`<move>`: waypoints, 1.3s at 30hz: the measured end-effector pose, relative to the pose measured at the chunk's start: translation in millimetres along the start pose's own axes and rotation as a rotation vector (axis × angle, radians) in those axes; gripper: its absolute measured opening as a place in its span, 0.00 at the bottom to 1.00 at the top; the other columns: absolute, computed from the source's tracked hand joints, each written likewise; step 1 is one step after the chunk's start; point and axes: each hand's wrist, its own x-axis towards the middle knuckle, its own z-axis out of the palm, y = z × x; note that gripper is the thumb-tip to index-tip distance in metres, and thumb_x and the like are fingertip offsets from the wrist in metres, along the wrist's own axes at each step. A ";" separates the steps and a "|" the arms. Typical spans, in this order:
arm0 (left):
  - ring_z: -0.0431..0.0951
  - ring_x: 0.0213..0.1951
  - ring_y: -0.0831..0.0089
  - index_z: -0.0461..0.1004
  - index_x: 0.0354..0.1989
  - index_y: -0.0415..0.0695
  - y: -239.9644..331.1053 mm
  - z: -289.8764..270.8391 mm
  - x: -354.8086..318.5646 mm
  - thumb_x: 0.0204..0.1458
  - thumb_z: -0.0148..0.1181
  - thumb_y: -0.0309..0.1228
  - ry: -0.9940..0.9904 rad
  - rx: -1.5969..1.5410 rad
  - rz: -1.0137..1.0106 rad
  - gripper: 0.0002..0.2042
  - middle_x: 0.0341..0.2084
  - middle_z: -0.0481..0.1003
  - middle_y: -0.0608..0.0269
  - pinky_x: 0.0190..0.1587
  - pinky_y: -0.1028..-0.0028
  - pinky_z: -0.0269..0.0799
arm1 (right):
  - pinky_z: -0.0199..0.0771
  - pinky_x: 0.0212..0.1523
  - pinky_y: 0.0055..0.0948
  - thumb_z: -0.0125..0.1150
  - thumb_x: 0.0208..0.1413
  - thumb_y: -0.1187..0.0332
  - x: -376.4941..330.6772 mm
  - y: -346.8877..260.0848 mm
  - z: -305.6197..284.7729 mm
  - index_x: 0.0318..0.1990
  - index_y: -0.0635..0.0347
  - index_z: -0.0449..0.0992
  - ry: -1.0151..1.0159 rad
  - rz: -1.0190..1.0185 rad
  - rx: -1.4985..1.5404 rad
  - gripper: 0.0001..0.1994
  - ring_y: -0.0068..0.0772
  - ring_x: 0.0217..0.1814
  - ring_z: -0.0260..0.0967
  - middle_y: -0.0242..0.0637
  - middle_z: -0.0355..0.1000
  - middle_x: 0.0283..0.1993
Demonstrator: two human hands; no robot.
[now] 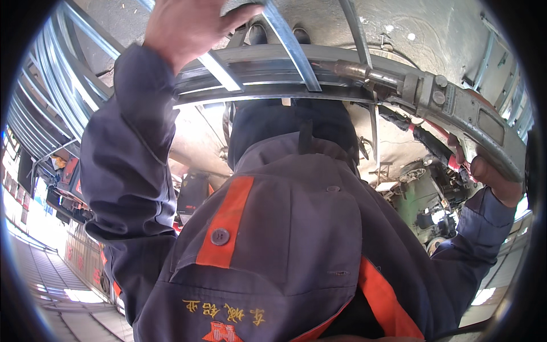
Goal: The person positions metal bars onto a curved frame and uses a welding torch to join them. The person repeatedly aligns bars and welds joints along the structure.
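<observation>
A: Two hands up, both at the top of the frame. Left hand sits in the upper left, fingers curled onto a flat grey metal strip that runs slantwise down toward the centre.

B: Clenched round it?

A: The thumb hooks toward the strip and the palm is partly cut off by the top edge, so whether it's a full grip, I cannot tell. It's touching, that much shows.

B: And the right?

A: Right hand is at the right edge, wrapped around the grip of a welding torch. Grey, scuffed metal body, chunky, with bolts on its side and a red-wrapped cable trailing below.

B: Which way does it point?

A: Long axis runs from the right edge up and leftward. Its brassy round nozzle ends just right of upper centre, right against the curved steel frame, near where the strip crosses it.

B: So the joint lies left of the torch hand?

A: Yes, between the two hands, nearer the left one. That frame is a stack of bent bars, bright and smooth, bowing across the whole upper picture.

B: Below that?

A: Dark blue work jacket with orange stripes, filling the middle. Green machinery at centre right, blurred.
</observation>
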 end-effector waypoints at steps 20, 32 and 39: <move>0.72 0.38 0.64 0.75 0.16 0.49 -42.2 -0.7 -37.7 0.38 0.63 0.33 -0.087 -0.001 -0.024 0.05 0.21 0.71 0.68 0.70 0.53 0.57 | 0.79 0.51 0.34 0.75 0.59 0.63 87.9 -79.1 176.9 0.61 0.65 0.75 -0.436 -0.361 -0.713 0.27 0.33 0.52 0.77 0.43 0.79 0.54; 0.72 0.38 0.63 0.75 0.15 0.48 -47.4 8.1 -41.0 0.38 0.63 0.32 0.002 0.011 0.037 0.06 0.20 0.70 0.67 0.69 0.54 0.57 | 0.79 0.46 0.34 0.76 0.55 0.54 92.7 -85.0 184.5 0.62 0.65 0.75 -0.378 -0.281 -0.773 0.32 0.35 0.51 0.78 0.47 0.80 0.51; 0.71 0.37 0.69 0.75 0.15 0.52 -40.4 4.1 -38.7 0.43 0.62 0.31 -0.167 0.035 -0.124 0.07 0.17 0.70 0.72 0.73 0.53 0.50 | 0.76 0.54 0.31 0.74 0.58 0.61 87.1 -92.9 190.1 0.61 0.64 0.76 -0.411 -0.235 -0.737 0.26 0.31 0.55 0.76 0.40 0.80 0.53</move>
